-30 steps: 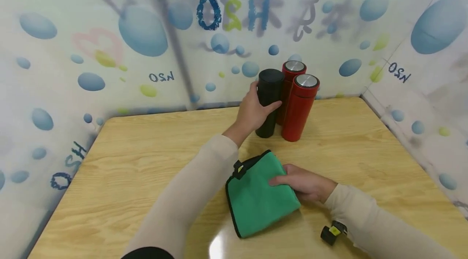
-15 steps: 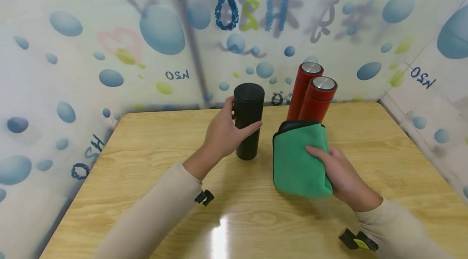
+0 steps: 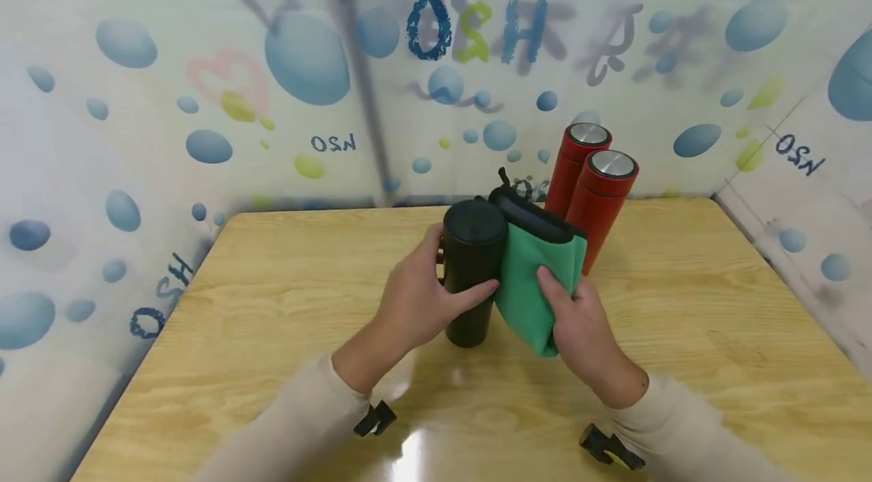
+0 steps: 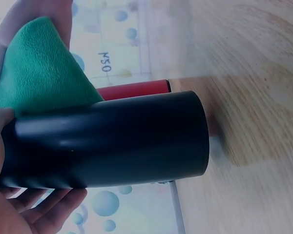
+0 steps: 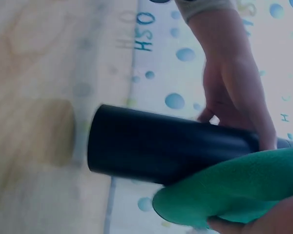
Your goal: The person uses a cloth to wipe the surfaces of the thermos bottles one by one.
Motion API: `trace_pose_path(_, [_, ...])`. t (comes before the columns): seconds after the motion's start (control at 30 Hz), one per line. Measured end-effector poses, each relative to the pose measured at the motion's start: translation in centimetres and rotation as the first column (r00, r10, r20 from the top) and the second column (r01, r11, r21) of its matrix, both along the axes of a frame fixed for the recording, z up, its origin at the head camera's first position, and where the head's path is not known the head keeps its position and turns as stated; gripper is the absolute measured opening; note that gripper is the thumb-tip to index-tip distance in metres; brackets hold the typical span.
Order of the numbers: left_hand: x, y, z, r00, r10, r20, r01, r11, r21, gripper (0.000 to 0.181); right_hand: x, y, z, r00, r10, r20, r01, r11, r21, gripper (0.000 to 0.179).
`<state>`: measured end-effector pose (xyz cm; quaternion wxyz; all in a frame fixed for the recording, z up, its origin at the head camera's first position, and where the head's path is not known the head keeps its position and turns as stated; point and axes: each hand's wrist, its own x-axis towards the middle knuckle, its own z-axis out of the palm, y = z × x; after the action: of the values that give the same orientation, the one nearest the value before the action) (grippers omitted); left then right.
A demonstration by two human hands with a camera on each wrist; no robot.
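Note:
My left hand (image 3: 415, 293) grips a black cylindrical flask (image 3: 470, 278), thumb across its front and fingers curled behind. The flask stands upright, raised over the table; in the right wrist view a gap shows between its base (image 5: 95, 139) and its shadow. My right hand (image 3: 579, 327) pinches a folded green cloth (image 3: 534, 285) with black edging, thumb on the near face. A dark padded-looking band (image 3: 534, 217) with a small loop runs along its top. The cloth lies against the flask's right side, as the left wrist view also shows the green cloth (image 4: 46, 73) along the flask.
Two red flasks (image 3: 599, 198) with silver lids stand close together behind the cloth. A red flask (image 4: 136, 90) shows past the black one in the left wrist view. The light wooden table (image 3: 286, 262) meets a bubble-patterned wall (image 3: 272, 164) at its back edge.
My left hand has brought the black flask away from the red ones, leftward and nearer. My right hand has lifted the green cloth, then moved it left against the flask.

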<state>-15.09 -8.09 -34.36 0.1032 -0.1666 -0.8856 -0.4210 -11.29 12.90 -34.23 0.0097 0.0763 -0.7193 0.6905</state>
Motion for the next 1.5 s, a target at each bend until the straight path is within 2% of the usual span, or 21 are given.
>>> trace_pose_path(0.13, [0.5, 0.1, -0.2, 1.0, -0.008, -0.008, 0.008, 1.0, 0.004, 0.077, 0.9, -0.3, -1.4, 0.989, 0.079, -0.125, -0.079, 0.997, 0.006, 0.027])
trace_pose_path(0.33, [0.9, 0.4, -0.6, 0.998, -0.041, -0.049, 0.04, 0.999, -0.025, 0.077, 1.3, -0.7, -2.4, 0.953, 0.164, -0.254, -0.173, 0.985, -0.017, 0.02])
trace_pose_path(0.43, [0.8, 0.5, -0.8, 0.995, -0.044, -0.092, 0.04, 0.998, -0.047, 0.079, 1.1, -0.9, -2.4, 0.942, 0.208, -0.262, -0.216, 0.976, 0.001, 0.02])
trace_pose_path(0.57, [0.7, 0.8, -1.1, 0.99, -0.047, -0.135, 0.039, 0.997, -0.06, 0.081, 1.0, -0.8, -2.2, 0.95, 0.188, -0.25, -0.175, 0.982, 0.076, 0.027])
trace_pose_path(0.7, [0.6, 1.2, -1.4, 0.987, -0.047, -0.151, 0.034, 0.996, -0.083, 0.082, 0.8, -0.8, -2.4, 0.943, 0.18, -0.281, -0.163, 0.983, 0.084, 0.026])
trace_pose_path(0.87, [0.3, 1.0, -2.0, 0.988, -0.039, -0.146, 0.024, 0.995, -0.1, 0.082, 0.4, -1.1, -2.8, 0.909, 0.223, -0.352, -0.233, 0.972, 0.013, 0.012])
trace_pose_path(1.0, [0.1, 0.8, -2.2, 0.988, -0.049, -0.149, 0.034, 0.994, -0.101, 0.08, 0.1, -1.3, -3.0, 0.882, 0.247, -0.401, -0.279, 0.96, -0.021, 0.013])
trace_pose_path(1.17, [0.1, 0.5, -2.1, 0.991, -0.06, -0.117, 0.047, 0.993, -0.111, 0.082, 0.0, -1.4, -3.1, 0.891, 0.232, -0.39, -0.262, 0.965, -0.027, 0.016])
trace_pose_path(1.5, [0.0, 0.3, -1.9, 0.993, -0.095, -0.064, 0.088, 0.991, -0.101, 0.084, 0.2, -1.2, -3.0, 0.924, 0.256, -0.285, -0.261, 0.965, 0.02, 0.023])
